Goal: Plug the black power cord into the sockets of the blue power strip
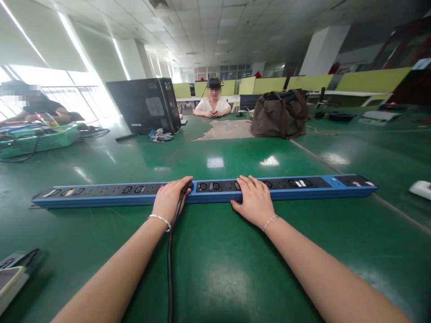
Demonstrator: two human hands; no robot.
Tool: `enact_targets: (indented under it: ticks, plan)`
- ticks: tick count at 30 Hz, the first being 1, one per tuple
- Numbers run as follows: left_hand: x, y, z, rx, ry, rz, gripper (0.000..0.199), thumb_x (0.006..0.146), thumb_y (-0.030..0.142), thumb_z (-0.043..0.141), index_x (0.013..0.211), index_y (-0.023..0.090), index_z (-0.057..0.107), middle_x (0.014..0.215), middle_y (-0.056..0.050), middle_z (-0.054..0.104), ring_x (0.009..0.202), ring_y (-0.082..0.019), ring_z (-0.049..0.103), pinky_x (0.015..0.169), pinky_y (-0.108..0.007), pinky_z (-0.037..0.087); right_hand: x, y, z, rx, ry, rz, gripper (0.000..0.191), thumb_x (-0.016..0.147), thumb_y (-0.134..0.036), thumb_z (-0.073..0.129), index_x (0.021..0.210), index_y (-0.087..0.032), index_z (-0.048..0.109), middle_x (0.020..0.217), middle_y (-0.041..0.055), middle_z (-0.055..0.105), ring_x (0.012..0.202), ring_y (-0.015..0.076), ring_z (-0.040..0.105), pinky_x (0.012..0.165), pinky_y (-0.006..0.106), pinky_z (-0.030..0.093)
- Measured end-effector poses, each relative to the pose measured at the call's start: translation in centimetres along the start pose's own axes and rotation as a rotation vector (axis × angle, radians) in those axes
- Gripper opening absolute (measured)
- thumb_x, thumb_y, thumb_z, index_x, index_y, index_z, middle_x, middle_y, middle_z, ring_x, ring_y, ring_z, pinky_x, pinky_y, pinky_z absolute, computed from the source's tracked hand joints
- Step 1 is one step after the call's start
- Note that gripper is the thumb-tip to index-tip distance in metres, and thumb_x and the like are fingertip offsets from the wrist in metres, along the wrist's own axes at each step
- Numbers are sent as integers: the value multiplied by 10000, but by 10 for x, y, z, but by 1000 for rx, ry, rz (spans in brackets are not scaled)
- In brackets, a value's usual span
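Slanting inward over the green table, both forearms met at a long blue power strip, which lay crosswise in front of the person. And there was the left hand, palm down near the middle, fingers curled shut around a black plug! Its cord dropped past the wrist toward the near side; whether the plug sat fully home, you couldn't tell. Over on the right, the right hand lay flat across the strip, fingers loosely spread, thumb apart at the near edge, with no plug in its grasp. A gap separated the hands. Beyond the far edge, a broad stretch of tabletop ran up to the computer case, gloves and bag. Past the right end, well apart, sat a white object.
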State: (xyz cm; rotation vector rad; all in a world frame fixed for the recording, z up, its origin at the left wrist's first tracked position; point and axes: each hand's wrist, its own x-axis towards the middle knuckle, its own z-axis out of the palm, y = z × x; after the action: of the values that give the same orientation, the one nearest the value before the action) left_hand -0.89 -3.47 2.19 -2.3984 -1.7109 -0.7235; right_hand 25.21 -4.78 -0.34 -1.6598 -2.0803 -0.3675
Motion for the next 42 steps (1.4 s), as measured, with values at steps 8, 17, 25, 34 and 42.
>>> enact_targets:
  ticks: [8, 17, 25, 34, 42]
  plan:
    - [-6, 5, 2, 83, 47, 56, 394, 911, 377, 368, 1266, 270, 500, 1165, -50, 651, 1043, -212, 603, 907, -373, 440, 0, 1, 1, 0, -3, 1, 600, 740, -401, 581, 1275, -141, 500, 1344, 104, 510, 1263, 297, 373, 1027, 438, 255]
    - [-7, 3, -2, 128, 18, 76, 466, 877, 485, 421, 1300, 290, 439, 1201, -46, 639, 1073, -210, 601, 926, -384, 426, 0, 2, 2, 25, 2, -2, 599, 737, -392, 591, 1270, -132, 509, 1342, 105, 515, 1261, 306, 380, 1037, 453, 262]
    - [-7, 1, 8, 93, 8, 40, 560, 811, 475, 533, 1316, 275, 397, 1254, -77, 600, 1163, -248, 543, 996, -436, 371, -1, -29, -10, 139, 129, -169, 577, 832, -342, 504, 1363, -132, 413, 1431, 100, 418, 1334, 254, 316, 1095, 454, 231]
    - [-11, -13, 18, 77, 1, 48, 792, 727, 226, 515, 1416, 55, 165, 1243, -188, 588, 1113, -258, 574, 947, -394, 416, 25, -112, 12, 312, 133, -354, 500, 899, -356, 440, 1335, -111, 459, 1380, 108, 487, 1278, 237, 408, 1041, 403, 338]
    - [-11, -7, 21, 154, 0, 10, 550, 763, 200, 416, 1308, 130, 420, 1348, -148, 521, 1302, -271, 407, 1047, -441, 305, 38, -118, 16, 255, 160, -357, 393, 891, -307, 455, 1198, -92, 570, 1256, 136, 590, 1140, 228, 541, 997, 398, 370]
